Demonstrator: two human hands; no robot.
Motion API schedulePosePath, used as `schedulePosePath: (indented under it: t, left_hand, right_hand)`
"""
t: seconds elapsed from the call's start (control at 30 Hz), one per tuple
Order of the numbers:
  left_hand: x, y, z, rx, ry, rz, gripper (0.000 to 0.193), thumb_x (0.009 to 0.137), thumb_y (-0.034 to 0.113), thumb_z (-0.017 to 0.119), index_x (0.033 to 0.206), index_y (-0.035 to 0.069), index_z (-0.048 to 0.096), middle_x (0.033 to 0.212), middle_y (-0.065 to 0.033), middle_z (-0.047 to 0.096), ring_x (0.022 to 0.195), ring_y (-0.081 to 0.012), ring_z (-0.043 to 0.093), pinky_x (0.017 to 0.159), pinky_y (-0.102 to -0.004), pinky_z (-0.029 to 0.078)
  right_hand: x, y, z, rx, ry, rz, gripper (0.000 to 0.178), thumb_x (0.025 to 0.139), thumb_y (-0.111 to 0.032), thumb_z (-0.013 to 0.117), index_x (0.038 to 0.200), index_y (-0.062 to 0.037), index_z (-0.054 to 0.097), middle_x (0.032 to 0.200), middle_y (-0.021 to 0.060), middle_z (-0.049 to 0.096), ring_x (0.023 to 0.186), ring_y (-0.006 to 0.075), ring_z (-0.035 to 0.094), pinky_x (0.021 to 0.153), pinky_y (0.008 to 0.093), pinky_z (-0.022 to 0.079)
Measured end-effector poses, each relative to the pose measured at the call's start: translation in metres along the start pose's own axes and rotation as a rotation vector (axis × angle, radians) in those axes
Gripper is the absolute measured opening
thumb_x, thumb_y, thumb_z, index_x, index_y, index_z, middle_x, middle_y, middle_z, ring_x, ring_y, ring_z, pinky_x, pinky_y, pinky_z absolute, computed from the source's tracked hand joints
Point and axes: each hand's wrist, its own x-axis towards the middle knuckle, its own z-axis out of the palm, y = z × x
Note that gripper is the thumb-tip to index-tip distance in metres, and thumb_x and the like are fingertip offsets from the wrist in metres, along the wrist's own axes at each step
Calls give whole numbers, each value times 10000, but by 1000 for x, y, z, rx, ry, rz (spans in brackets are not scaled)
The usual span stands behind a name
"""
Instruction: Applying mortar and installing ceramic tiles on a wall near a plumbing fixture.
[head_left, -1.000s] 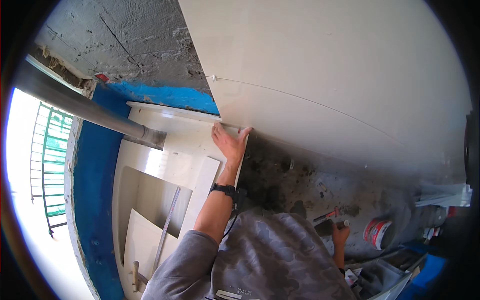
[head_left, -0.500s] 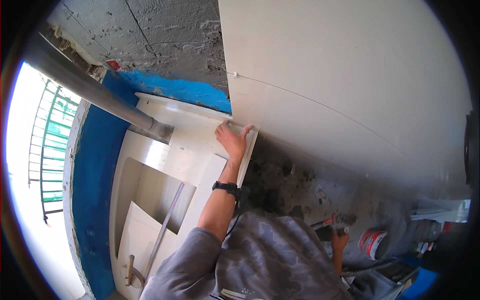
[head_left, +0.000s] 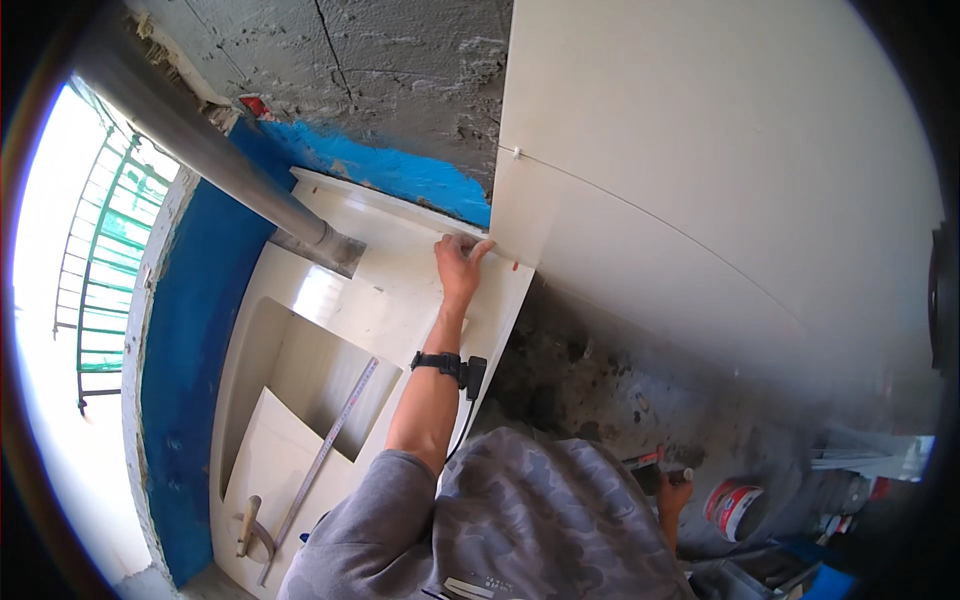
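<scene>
My left hand (head_left: 460,268) reaches over a cream-white slab (head_left: 400,250), where its bent fingers and thumb meet the slab's back edge by the lower corner of a large pale wall panel (head_left: 680,150). Whatever those fingers pinch is hidden. Just right of the thumb sits a small orange-red piece (head_left: 515,266). Low on the right, my right hand (head_left: 675,500) is closed around a tool with a pale round handle end (head_left: 687,475); its head is too dark to name. A red-ended tool (head_left: 643,460) shows beside that hand.
A steel tape or ruler (head_left: 320,470) lies across a rectangular opening (head_left: 320,360) in the slab, near a wooden-handled trowel (head_left: 250,525). A grey pipe (head_left: 250,185) comes down at the left. On the dirty floor stands a red-and-white bucket (head_left: 733,510). A thin line (head_left: 640,210) crosses the panel.
My left thumb has drawn in closer to the fingers, uncovering the orange-red piece. My view has shifted slightly. The right hand still grips its tool.
</scene>
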Motion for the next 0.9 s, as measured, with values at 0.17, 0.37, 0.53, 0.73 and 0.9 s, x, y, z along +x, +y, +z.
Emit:
schedulePosePath:
  t: [0.17,0.37,0.53,0.73,0.9]
  left_hand:
    - [2,1,-3,27,-46,-5,343,793,304,869,794,18,681,859,-126,648,898,-360,559,813,-461,456]
    - [-1,8,-6,95,0,45,357,802,316,860,769,21,662,861,-122,647,895,-363,561,796,-458,467]
    - [0,12,-11,118,-35,19,348,818,321,846,773,16,683,867,-126,650,912,-350,564,813,-451,468]
    - [2,14,-13,125,-41,12,373,809,333,853,746,15,667,847,-124,643,891,-352,563,800,-456,470]
    - [2,13,-15,112,-5,30,381,795,334,863,756,6,675,829,-137,638,857,-356,568,778,-461,473]
  right_hand:
    - [6,3,1,22,3,-24,192,739,-103,775,754,39,646,708,129,689,656,229,652,670,400,511]
    - [11,-4,-2,-37,-3,-27,205,742,-118,787,756,37,654,721,138,694,669,238,659,688,402,517]
    - [12,-10,-1,-11,-14,-40,199,743,-118,789,765,37,666,717,143,695,664,241,669,673,400,523]
    - [14,-24,-1,8,-82,9,291,751,-180,835,933,24,735,793,125,731,753,245,708,730,400,547]
    - [7,-44,6,36,17,-114,271,748,-172,824,856,35,686,746,114,693,702,226,668,688,402,523]
